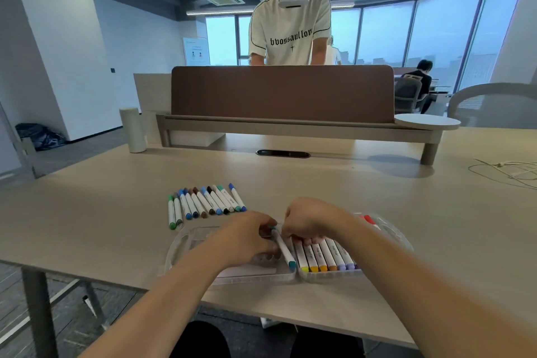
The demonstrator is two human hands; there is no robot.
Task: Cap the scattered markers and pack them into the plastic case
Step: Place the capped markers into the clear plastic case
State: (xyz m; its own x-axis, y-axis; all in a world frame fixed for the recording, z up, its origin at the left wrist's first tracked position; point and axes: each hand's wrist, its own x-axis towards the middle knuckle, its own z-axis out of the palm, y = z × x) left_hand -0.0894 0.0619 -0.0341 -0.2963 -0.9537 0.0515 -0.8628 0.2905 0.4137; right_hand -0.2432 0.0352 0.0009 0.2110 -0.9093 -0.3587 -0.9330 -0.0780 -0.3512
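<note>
A person seated at a pale wooden table (406,212) works a teal marker (283,247) over an open clear plastic case (255,277) at the table's near edge. The left hand (247,238) has its fingers curled round the marker's barrel. The right hand (308,221) closes its thumb and forefinger at the marker's upper end, apparently pressing the cap home, though the fingers hide the joint itself. The marker lies tilted, its teal lower tip near the ridge between the case's two halves.

In the right half, a row of packed markers (328,256) in yellow, orange and purple lies side by side. The left half holds none that can be seen. A dozen or so loose markers (203,203) in blues, greens and browns wait in a tidy row on the table just beyond the case.

These markers look light, rigid and smooth, so a firm pinch on the mid-barrel should hold one while the cap is pushed straight along its length. The thin plastic case is likely to skid or flex under pressure, so each marker is best laid in gently against its neighbour.

Across a brown desk divider (282,93), another person in a white T-shirt (290,32) stands facing this way.
</note>
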